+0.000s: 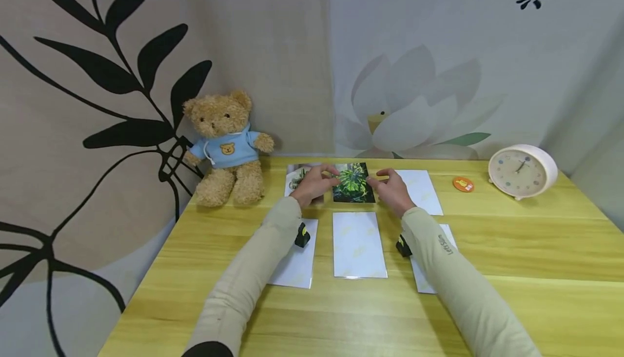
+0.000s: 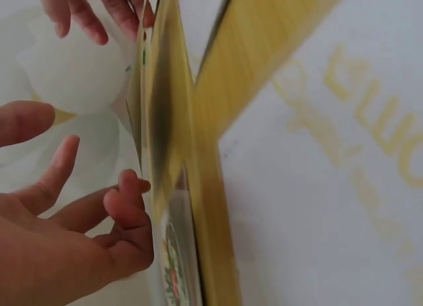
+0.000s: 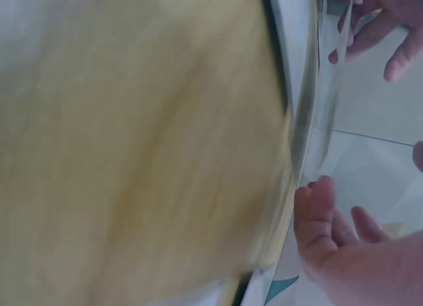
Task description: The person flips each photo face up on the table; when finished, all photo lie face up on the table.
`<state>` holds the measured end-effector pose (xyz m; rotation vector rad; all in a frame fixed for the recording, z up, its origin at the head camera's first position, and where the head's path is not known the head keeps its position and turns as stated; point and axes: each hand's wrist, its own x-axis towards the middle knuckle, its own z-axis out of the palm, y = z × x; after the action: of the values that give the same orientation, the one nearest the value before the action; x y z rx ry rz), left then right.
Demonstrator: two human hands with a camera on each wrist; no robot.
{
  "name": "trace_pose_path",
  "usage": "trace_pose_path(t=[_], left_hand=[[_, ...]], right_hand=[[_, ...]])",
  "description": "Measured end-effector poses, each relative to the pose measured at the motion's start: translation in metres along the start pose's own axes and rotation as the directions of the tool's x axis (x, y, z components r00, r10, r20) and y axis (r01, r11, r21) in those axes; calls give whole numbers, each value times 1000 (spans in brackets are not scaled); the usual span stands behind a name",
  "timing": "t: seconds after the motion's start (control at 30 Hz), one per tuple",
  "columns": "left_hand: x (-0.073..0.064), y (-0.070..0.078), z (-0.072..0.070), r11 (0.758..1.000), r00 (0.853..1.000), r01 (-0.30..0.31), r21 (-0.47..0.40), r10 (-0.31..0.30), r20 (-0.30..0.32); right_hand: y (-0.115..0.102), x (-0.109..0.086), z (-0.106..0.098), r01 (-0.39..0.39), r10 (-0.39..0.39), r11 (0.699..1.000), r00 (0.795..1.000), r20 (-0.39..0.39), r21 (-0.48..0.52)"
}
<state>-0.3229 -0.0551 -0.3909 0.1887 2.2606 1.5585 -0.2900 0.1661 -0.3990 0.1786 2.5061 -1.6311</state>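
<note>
Leaf-and-flower cloth hangs across far side, behind yellow wood tabletop. Sleeves, pale, reach in from near side. Bear in blue top sits at far left corner; white clock stands far right. White cards, faint yellow marks: three in near row, left, middle and right, the outer two partly under the sleeves; one more at right of far row. Left hand: fingers pinch left edge of green card. Right hand: fingers pinch its right edge, index sticking out. Green card is mid far row, looks raised off the wood in wrist views. Photo card just left of it, partly hidden by left hand. Orange disc lies near clock, to its left.
</note>
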Motion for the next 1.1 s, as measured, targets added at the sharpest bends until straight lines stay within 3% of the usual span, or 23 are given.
trace_pose_path(t=[0.57, 0.8, 0.97, 1.1], left_hand=[[10, -5, 4, 992, 1000, -14, 129, 14, 0], [9, -2, 7, 987, 999, -37, 156, 40, -21], [3, 5, 12, 995, 998, -60, 73, 62, -21], [0, 12, 22, 993, 992, -116, -33, 117, 55]], right_hand=[[0, 2, -2, -26, 30, 999, 993, 115, -39], [0, 0, -21, 13, 6, 996, 975, 222, -84], [2, -3, -50, 59, -3, 981, 957, 289, -186], [3, -9, -73, 103, 9, 938, 947, 320, -330]])
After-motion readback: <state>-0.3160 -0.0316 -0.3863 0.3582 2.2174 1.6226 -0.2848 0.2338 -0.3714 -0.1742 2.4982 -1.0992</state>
